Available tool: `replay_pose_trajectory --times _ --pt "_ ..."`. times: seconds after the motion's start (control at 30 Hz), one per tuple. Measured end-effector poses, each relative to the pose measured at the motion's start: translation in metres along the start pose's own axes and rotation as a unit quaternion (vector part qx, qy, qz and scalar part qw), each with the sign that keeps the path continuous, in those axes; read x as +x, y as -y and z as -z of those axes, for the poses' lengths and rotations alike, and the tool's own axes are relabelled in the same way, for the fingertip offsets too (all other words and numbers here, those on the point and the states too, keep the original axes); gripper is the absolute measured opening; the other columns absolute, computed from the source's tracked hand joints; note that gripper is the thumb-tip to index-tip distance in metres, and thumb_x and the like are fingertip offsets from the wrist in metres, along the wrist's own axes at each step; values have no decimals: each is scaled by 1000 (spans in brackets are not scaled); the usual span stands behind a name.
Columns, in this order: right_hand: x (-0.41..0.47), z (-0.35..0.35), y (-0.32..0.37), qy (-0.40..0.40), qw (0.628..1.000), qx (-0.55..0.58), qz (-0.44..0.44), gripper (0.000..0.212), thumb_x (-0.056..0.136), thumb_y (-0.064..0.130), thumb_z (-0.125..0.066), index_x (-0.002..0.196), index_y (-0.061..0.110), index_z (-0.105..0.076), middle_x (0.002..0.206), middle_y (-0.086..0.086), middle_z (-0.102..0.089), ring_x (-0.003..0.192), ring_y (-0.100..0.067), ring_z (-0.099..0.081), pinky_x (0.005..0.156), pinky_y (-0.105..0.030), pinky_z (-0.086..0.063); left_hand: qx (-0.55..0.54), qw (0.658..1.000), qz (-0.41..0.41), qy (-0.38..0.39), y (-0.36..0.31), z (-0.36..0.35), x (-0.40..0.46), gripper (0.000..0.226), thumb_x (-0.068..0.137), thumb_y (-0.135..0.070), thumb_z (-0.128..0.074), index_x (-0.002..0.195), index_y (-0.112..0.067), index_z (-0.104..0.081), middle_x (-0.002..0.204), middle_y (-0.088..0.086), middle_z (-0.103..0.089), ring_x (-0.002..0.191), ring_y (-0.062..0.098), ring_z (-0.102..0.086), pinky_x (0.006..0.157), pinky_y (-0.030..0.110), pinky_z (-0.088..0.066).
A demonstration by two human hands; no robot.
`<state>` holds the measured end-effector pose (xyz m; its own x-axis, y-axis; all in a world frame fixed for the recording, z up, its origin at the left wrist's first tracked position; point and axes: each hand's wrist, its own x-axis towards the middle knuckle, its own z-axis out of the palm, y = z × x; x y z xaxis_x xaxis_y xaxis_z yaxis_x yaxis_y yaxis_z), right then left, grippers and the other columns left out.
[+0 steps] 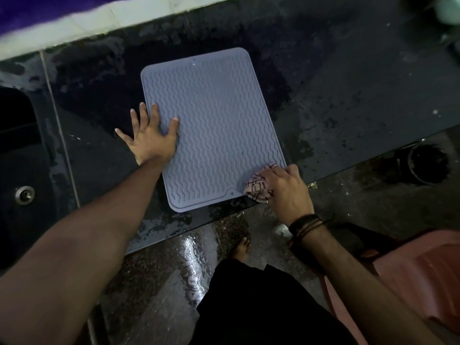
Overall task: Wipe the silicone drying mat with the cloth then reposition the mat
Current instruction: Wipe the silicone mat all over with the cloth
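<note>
A grey silicone drying mat (214, 125) with wavy ridges lies flat on the dark wet counter, its near edge close to the counter's front edge. My left hand (149, 138) rests flat with fingers spread on the mat's left edge, partly on the counter. My right hand (286, 190) is closed around a bunched pink patterned cloth (258, 186), which presses on the mat's near right corner.
The black stone counter (348, 83) is wet and blotchy. A dark sink with a metal drain (24, 194) sits at the left. Below the counter are a wet floor, a dark round bucket (423, 163) and a pink plastic object (418, 277) at right.
</note>
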<state>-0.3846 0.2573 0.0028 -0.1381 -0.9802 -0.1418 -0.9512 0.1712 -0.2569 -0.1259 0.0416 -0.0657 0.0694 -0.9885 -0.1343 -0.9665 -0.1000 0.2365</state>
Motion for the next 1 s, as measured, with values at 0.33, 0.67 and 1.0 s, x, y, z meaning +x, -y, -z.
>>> replay_pose_trajectory --times 0.33,0.67,1.0 --pt "129 5 13 -8 1000 12 -14 50 79 4 -67 127 14 -59 124 -7 -58 115 -31 -43 87 -41 -49 0 1000 -4 -1 0 1 0 83 92 -79 -18 161 -34 -18 170 -3 -10 157 20 1 118 68 10" --pt "-2 -2 -11 -36 998 -25 -43 41 77 7 -65 116 20 -64 114 2 -63 102 -29 -48 75 -38 -50 -1 1000 -3 0 -2 3 -2 83 93 -80 -14 161 -33 -18 170 -3 -10 157 20 1 113 75 10" --pt "103 18 12 -77 996 24 -34 47 77 4 -70 123 12 -63 118 -9 -62 111 -32 -46 80 -37 -48 -7 1000 -8 -4 0 2 -2 83 93 -80 -16 161 -33 -18 170 -2 -11 157 21 0 112 75 11"
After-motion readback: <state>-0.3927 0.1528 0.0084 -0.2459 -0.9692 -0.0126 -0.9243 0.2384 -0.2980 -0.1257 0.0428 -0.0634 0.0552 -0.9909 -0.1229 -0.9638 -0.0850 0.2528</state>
